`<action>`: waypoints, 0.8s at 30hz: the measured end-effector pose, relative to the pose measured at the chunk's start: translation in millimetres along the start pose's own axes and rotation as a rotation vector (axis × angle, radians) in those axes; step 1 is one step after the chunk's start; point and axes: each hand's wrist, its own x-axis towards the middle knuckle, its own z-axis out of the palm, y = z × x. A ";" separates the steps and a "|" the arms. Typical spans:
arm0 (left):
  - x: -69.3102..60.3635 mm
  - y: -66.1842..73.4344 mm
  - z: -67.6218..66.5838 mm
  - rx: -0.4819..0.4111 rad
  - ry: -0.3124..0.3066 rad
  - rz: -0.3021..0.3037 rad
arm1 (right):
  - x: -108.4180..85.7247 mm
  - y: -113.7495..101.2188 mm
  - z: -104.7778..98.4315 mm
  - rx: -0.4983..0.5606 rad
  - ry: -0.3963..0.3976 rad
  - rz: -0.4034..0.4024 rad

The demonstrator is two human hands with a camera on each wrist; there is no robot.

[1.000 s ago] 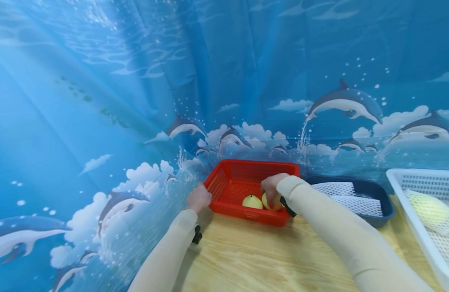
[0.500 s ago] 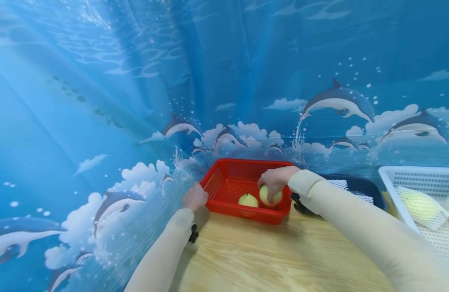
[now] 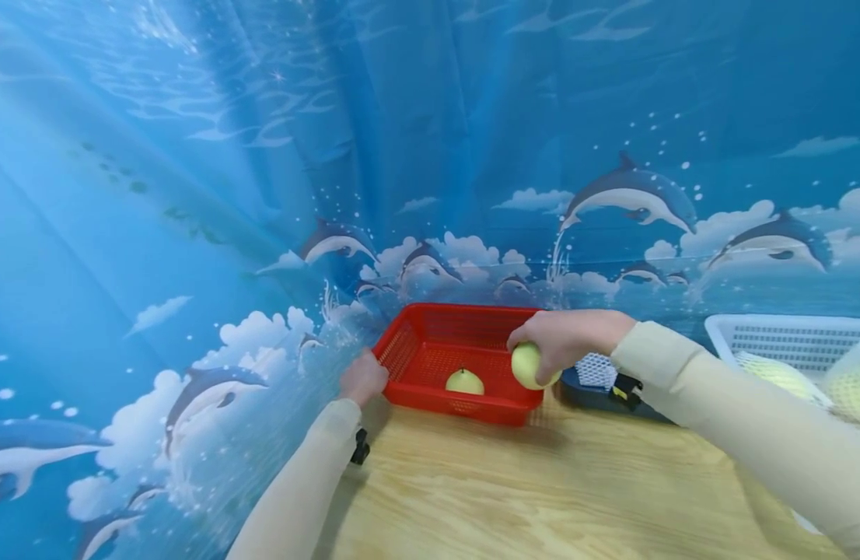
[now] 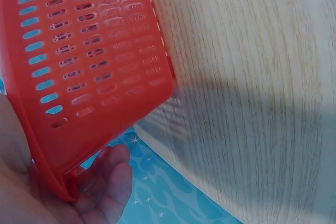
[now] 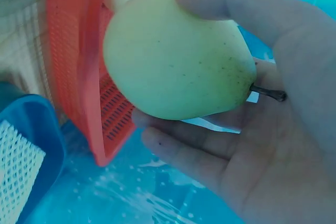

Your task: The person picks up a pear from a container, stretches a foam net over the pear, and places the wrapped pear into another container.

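In the head view my left hand point(image 3: 363, 379) holds the left end of a red perforated plastic basket point(image 3: 430, 400). The left wrist view shows its fingers curled under the basket's rim point(image 4: 50, 169). My right hand point(image 3: 573, 334) grips a pale yellow-green pear point(image 3: 526, 364) above the basket's right end. Close up in the right wrist view, thumb and fingers lie around this pear point(image 5: 178, 59), its dark stem pointing toward the palm. A second pear point(image 3: 465, 382) sits inside the basket near the front wall, stem up.
Right of the basket stands a dark blue tray point(image 3: 589, 399) with white foam netting point(image 3: 595, 372) in it, partly hidden by the right arm. Farther right, a white basket point(image 3: 724, 330) holds netted fruit point(image 3: 783, 377). A dolphin-print curtain point(image 3: 430, 155) borders the wooden table point(image 3: 472, 490).
My right hand has lifted the pear from inside the basket and moved it up and right, over the right rim. The left hand stays on the basket. The head view has shifted slightly right.
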 end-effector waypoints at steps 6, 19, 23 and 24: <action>-0.7 0.5 0.6 0.004 -0.012 0.008 | -35.9 1.2 9.3 0.016 -0.036 0.025; -3.4 -0.9 -4.1 0.028 -0.036 0.021 | -76.9 15.6 56.3 0.034 -0.094 0.110; -2.5 0.2 -5.2 0.050 -0.049 0.024 | -84.1 22.9 72.0 0.052 -0.095 0.126; -2.1 0.4 -5.1 0.053 -0.049 0.021 | -85.5 24.7 75.8 0.058 -0.096 0.128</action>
